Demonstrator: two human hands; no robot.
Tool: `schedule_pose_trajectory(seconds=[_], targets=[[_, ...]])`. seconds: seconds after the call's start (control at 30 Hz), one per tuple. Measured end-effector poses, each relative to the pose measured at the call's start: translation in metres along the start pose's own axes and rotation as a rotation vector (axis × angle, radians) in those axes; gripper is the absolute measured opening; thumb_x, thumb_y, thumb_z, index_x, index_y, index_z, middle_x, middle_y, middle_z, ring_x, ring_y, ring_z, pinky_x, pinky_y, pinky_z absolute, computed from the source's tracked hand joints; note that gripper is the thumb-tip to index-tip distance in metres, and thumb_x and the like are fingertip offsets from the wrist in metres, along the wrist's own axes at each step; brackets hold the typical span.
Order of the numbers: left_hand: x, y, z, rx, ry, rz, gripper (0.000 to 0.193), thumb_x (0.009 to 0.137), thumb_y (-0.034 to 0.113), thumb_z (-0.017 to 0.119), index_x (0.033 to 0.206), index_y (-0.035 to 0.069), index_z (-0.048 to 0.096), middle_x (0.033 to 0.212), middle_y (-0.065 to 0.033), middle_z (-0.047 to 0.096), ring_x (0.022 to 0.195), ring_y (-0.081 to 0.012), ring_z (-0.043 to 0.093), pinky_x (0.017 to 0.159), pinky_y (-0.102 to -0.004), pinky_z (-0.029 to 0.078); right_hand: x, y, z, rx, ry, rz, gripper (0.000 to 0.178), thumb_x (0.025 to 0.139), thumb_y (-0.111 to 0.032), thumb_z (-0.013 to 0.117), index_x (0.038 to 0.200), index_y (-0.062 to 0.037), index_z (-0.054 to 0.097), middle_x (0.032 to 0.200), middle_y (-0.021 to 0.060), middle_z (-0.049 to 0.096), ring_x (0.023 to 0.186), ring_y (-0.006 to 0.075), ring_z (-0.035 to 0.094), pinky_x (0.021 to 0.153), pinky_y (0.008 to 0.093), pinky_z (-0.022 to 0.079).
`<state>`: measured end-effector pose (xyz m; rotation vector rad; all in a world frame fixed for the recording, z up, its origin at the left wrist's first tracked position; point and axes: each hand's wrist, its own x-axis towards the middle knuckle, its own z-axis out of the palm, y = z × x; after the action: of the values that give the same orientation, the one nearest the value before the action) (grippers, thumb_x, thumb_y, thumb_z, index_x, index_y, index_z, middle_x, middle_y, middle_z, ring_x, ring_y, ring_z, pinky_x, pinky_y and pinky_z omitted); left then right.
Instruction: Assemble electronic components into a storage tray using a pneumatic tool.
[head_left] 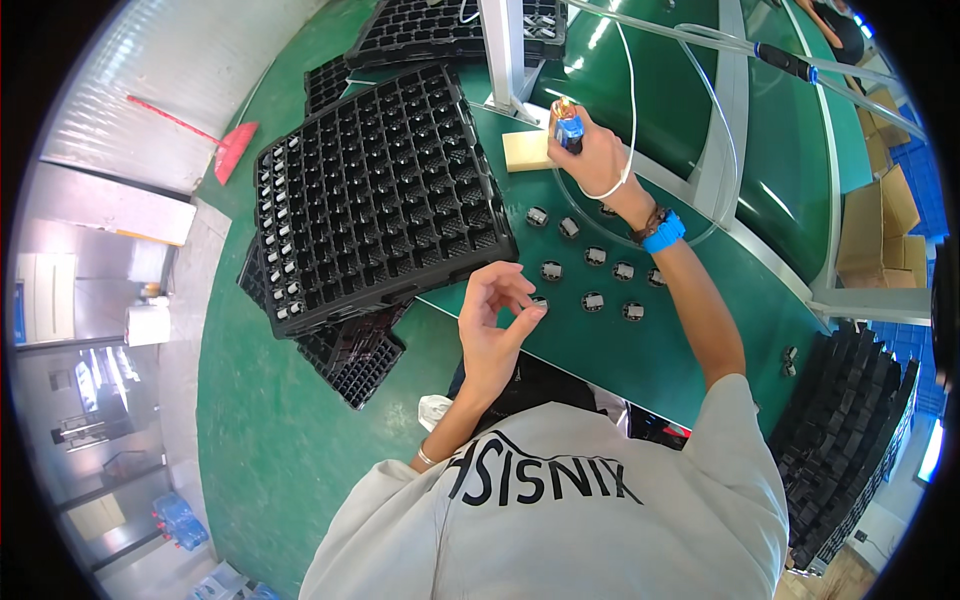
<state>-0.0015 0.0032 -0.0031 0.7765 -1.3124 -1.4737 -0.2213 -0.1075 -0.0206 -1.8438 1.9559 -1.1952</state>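
Note:
My right hand is closed around a blue tool with an orange-brown end, whose exact kind I cannot make out. A pale yellow block like a sponge lies just left of it. Below, my left hand is curled, thumb and fingertips brought together at a small round part by the near table edge; the fingers partly hide the part. Several similar small dark round parts with silvery tops are spread over the green table between my hands and under my right forearm.
A large black compartment tray, its left columns filled with small pale parts, rests at the left, overlapping other black trays. White metal posts and hanging cables border the table's far side. Stacked black trays stand right, cardboard boxes beyond.

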Motion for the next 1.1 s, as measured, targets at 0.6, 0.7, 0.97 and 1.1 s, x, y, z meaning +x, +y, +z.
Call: schedule_pose_trajectory(seconds=[0.6,0.7,0.97,1.1], targets=[[0.006,0.009,-0.002,0.122,0.020,-0.023,0.039,0.072,-0.006,0.063,0.107,0.003,0.049,0.089,-0.0042,0.054,0.072,-0.0088,0.052,0.067,-0.0222,0.042,0.096,0.152,-0.056,-0.272,0.357,0.207,0.039,0.075,-0.035,0.058,0.097,-0.0040,0.052,0.076,0.0227,0.060,0.073,0.0412,0.058,0.064,0.0470,0.047],[0.001,0.011,-0.004,0.128,0.049,-0.033,0.037,0.073,-0.005,0.062,0.106,0.003,0.049,0.087,-0.0033,0.054,0.072,-0.0083,0.052,0.067,-0.0215,0.041,0.097,0.149,-0.050,-0.289,0.304,0.288,0.043,0.074,-0.035,0.058,0.105,-0.0069,0.049,0.077,0.0234,0.061,0.075,0.0423,0.059,0.068,0.0495,0.047],[0.002,0.001,0.109,0.391,-0.702,0.034,0.012,0.079,0.001,0.058,0.091,0.001,0.057,0.086,-0.0080,0.058,0.074,-0.0178,0.056,0.069,-0.0262,0.045,0.064,0.118,-0.069,-0.186,0.298,-0.084,0.037,0.072,-0.033,0.061,0.098,-0.0066,0.058,0.090,0.0175,0.057,0.087,0.0292,0.054,0.072,0.0392,0.045],[0.002,-0.053,0.192,0.342,-0.966,0.357,0.023,0.076,0.003,0.057,0.099,0.002,0.054,0.097,-0.0143,0.057,0.093,-0.0314,0.054,0.079,-0.0367,0.044,0.048,0.052,-0.104,0.226,-0.677,0.265,0.031,0.076,-0.036,0.057,0.090,-0.0088,0.060,0.078,0.0025,0.057,0.071,0.0105,0.052,0.066,0.0260,0.041]])
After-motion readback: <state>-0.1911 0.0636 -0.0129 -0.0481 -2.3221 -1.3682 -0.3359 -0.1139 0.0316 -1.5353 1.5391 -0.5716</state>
